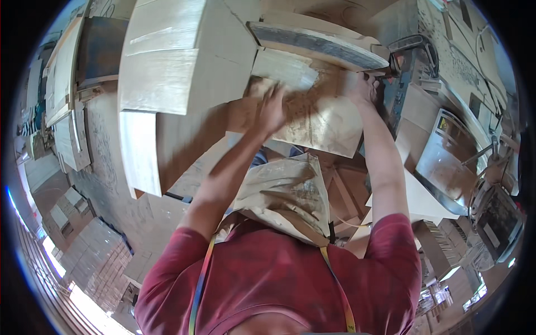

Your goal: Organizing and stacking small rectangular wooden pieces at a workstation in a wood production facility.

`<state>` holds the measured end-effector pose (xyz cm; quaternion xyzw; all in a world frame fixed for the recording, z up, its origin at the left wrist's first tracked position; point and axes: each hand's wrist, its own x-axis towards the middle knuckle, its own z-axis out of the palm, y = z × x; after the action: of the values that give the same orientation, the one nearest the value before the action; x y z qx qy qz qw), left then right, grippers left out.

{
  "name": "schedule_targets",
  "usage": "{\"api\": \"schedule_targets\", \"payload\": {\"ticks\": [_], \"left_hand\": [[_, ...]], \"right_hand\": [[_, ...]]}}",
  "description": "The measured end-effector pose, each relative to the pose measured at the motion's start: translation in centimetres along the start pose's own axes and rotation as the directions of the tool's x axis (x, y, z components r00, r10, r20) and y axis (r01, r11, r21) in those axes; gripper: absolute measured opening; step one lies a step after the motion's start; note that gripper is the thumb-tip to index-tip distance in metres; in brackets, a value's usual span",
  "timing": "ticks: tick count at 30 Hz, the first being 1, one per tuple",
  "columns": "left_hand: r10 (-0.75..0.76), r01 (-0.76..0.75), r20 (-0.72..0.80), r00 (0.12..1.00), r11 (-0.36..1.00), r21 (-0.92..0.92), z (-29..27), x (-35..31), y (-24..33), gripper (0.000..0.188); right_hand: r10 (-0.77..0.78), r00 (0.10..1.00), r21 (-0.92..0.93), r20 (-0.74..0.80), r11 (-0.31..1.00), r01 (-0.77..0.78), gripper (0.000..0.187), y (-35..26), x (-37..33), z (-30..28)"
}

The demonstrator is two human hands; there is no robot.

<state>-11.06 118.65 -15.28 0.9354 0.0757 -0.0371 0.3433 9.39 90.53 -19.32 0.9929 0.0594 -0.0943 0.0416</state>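
Note:
My left hand (272, 110) is over the left part of a stained, light-brown work surface (324, 125), its fingers smeared by motion. A pale, flat piece (285, 68) lies just beyond it. Farther right, my right hand (365, 89) is closed at the right end of a long bar with a dark front face (321, 46). What its fingers hold, if anything, is hidden. Beside that hand, at the bar's end, is a black looped frame or handle (416, 50). A tan apron (285, 190) hangs in front of me, below the surface's near edge.
Large pale boxy panels (162, 61) stand close on the left, beside my left forearm. To the right is a shiny metal-faced machine part (449, 156), with a dark box-shaped device (497, 220) nearer. A wrapped stack of cartons (100, 254) stands at the lower left.

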Motion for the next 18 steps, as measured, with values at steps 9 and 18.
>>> {"api": "schedule_targets", "payload": {"ticks": [9, 18], "left_hand": [[-0.008, -0.075, 0.127, 0.992, 0.768, 0.637, 2.9, 12.3, -0.3, 0.052], [0.111, -0.235, 0.268, 0.957, 0.839, 0.491, 0.6, 8.4, 0.5, 0.030]], "right_hand": [[0.267, 0.909, -0.018, 0.321, 0.961, -0.276, 0.053, -0.1, -5.9, -0.9], [-0.041, 0.978, 0.722, 0.204, 0.681, -0.122, 0.035, 1.1, -7.9, 0.2]]}}
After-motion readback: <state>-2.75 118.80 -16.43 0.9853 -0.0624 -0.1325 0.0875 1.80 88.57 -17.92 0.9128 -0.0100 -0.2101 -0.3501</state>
